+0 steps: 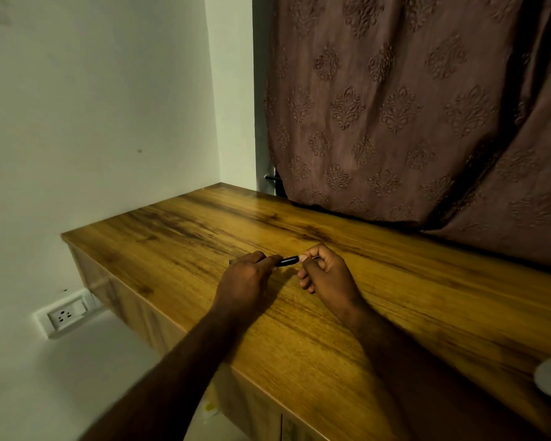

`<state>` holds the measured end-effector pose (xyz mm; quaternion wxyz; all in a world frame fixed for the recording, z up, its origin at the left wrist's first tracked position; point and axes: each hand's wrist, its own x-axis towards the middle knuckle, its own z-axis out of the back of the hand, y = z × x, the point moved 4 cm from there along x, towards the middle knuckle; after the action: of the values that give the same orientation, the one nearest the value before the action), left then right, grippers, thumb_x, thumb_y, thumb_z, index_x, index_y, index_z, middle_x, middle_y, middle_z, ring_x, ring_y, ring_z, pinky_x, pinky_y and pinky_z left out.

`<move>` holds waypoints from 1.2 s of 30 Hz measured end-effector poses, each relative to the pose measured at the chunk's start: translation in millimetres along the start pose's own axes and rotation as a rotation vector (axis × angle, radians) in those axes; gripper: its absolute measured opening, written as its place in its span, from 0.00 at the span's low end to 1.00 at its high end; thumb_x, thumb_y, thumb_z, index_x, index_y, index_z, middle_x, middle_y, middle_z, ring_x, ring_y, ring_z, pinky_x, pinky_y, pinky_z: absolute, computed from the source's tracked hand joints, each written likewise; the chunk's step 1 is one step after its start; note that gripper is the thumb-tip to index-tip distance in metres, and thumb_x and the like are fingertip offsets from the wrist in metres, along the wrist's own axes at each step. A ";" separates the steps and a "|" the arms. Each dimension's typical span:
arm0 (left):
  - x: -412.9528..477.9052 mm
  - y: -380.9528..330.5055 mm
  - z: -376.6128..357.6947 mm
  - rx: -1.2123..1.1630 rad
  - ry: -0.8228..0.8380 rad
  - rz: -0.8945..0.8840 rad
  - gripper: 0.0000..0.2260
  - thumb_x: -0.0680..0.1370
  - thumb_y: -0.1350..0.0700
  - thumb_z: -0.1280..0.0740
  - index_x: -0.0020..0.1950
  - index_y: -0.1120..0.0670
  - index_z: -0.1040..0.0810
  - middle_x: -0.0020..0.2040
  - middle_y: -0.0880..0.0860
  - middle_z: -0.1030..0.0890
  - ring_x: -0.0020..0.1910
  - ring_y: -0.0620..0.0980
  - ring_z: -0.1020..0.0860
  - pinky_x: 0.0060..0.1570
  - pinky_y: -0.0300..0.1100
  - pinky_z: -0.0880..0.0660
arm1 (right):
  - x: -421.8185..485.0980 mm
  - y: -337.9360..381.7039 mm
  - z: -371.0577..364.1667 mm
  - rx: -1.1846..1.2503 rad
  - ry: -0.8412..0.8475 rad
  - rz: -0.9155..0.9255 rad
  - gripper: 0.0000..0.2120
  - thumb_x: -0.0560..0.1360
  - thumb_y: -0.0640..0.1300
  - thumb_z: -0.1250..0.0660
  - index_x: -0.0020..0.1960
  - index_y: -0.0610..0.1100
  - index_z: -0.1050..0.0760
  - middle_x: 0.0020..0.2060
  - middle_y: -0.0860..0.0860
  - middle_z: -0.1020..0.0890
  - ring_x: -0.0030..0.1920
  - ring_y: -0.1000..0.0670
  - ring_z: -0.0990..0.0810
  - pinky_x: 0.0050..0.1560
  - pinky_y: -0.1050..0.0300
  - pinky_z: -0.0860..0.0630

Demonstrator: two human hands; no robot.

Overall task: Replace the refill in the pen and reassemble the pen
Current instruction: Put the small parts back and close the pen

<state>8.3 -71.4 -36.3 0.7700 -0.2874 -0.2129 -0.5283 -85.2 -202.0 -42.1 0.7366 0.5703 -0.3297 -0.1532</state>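
Over the table [458,297], the left hand [245,276] curls round one end of the black pen [287,261], and the right hand [326,275] pinches the other end. The pen looks joined and no loose refill shows, so opening or closing cannot be told. A curtain [395,106] hangs behind.

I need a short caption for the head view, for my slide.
Left hand and right hand hold a black pen at a wooden table.

2 hands [245,276] [326,275], 1 pen [287,261], 1 tbl [411,313], 1 curtain [395,106], 1 socket [66,315].
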 end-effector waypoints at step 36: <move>0.0 11.2 -7.4 -0.197 -0.037 0.120 0.12 0.78 0.49 0.34 0.57 0.55 0.23 0.48 0.51 0.19 0.46 0.49 0.23 0.43 0.35 0.31 | 24.7 -12.7 31.8 0.066 -0.075 -0.099 0.08 0.76 0.32 0.35 0.47 0.44 0.22 0.42 0.45 0.18 0.37 0.54 0.24 0.34 0.63 0.30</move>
<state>19.0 -73.3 -44.3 0.7641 -0.3836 -0.1569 -0.4943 -86.0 -244.2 -42.2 0.6959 0.6039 -0.3333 -0.1998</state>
